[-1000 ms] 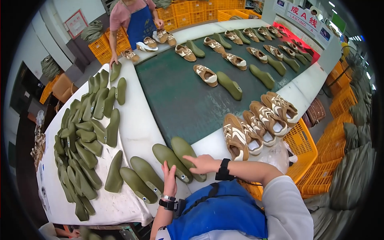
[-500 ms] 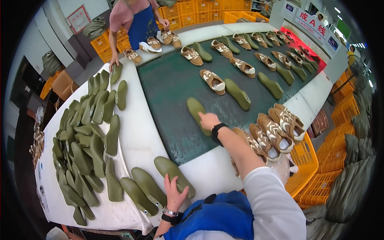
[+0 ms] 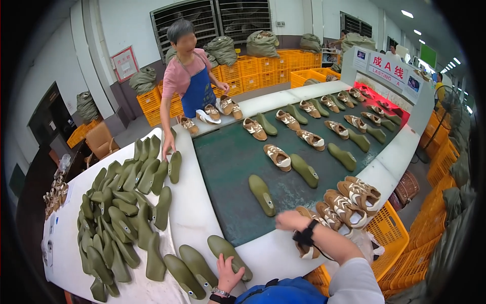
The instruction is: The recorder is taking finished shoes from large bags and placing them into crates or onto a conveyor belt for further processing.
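My left hand (image 3: 229, 274) grips the near end of a green shoe last (image 3: 220, 249) lying at the front of the white table. Two more lasts (image 3: 188, 264) lie just left of it. My right hand (image 3: 291, 221) is over the belt's near edge, apart from a single last (image 3: 260, 192) on the dark green belt (image 3: 228, 202). Its fingers are blurred and foreshortened. Close to my right wrist, several brown and white sneakers (image 3: 346, 207) stand at the table's right corner. On the belt, a sneaker (image 3: 277, 157) lies beside another last (image 3: 305, 170).
A large pile of green lasts (image 3: 111, 223) covers the left table. Across it, a person in a blue apron (image 3: 197, 93) reaches one hand (image 3: 168, 147) to the lasts. Farther belt rows hold sneakers and lasts. A yellow crate (image 3: 390, 235) stands at the right, below the sneakers.
My right hand has left the last on the belt and drawn back toward the near sneakers. My left hand stays on its last. The view has tilted upward.
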Motion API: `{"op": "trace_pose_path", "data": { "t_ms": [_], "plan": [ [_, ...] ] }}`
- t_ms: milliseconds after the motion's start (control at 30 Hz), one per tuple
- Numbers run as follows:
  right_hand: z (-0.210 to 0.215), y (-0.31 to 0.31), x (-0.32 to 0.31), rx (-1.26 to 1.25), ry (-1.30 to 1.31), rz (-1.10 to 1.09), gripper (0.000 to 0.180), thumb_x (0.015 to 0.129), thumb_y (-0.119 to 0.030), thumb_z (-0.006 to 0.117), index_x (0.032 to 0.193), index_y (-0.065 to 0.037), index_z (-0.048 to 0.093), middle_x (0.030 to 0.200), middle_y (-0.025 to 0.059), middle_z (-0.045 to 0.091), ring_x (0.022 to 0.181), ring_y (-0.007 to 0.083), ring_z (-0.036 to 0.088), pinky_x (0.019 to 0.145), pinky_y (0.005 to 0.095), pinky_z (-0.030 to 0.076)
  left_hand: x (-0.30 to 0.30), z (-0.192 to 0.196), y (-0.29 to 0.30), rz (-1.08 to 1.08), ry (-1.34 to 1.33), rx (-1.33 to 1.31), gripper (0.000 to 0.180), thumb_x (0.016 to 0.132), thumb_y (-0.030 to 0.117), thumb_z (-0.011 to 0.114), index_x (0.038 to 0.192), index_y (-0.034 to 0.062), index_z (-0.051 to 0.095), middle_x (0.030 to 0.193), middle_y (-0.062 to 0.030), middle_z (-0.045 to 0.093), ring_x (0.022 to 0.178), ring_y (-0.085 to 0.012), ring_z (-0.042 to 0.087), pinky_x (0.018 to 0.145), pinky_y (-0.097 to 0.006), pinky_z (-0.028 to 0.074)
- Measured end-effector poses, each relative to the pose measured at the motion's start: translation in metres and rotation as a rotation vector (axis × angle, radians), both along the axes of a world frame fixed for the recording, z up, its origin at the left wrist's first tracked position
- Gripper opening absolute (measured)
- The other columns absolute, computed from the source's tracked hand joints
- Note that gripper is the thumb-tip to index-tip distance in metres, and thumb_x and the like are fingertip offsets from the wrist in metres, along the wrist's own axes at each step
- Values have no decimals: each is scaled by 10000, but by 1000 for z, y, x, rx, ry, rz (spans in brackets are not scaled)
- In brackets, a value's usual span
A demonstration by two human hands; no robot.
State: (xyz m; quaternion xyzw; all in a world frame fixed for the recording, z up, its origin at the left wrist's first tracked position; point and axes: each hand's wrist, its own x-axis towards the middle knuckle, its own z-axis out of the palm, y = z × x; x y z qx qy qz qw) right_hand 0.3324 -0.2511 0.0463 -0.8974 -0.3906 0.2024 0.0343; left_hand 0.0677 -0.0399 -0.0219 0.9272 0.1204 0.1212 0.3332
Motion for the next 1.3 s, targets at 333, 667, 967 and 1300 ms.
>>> {"op": "trace_pose_path", "data": {
  "t_ms": [333, 667, 967, 1300],
  "plan": [
    [-16, -103, -154, 268, -323, -325, 440, 703, -286, 687, 1093, -137, 549, 1033, 114, 542, 795, 316, 626, 650, 418, 506, 1, -5, 13, -111, 56, 115, 634, 692, 349, 694, 1190, 25, 470, 1317, -345, 295, 1158, -478, 368, 977, -487, 359],
    [-50, -108, -116, 258, -402, -492, 285, 741, -201, 620, 999, -107, 544, 938, 137, 570, 750, 335, 616, 626, 448, 500, 8, 17, 12, -262, 178, 288, 550, 714, 419, 677, 1095, 34, 583, 1198, -253, 496, 1093, -417, 481, 886, -466, 443],
    [85, -15, -141, 978, -189, -435, 157, 756, -117, 561, 871, -30, 498, 761, 165, 590, 676, 368, 582, 584, 437, 461, 69, 168, -59, -294, -443, 112, 498, 701, 129, 691, 1130, -18, 483, 1153, -194, 494, 1051, -362, 493, 890, -396, 428],
    [76, -10, -165, 1079, -192, -365, 278, 741, -170, 576, 1001, -85, 523, 837, 127, 597, 718, 326, 605, 608, 406, 493, 48, 157, -56, -239, -503, 172, 240, 699, 8, 509, 927, -25, 576, 862, -193, 586, 758, -372, 571, 700, -433, 481]
  ]
}}
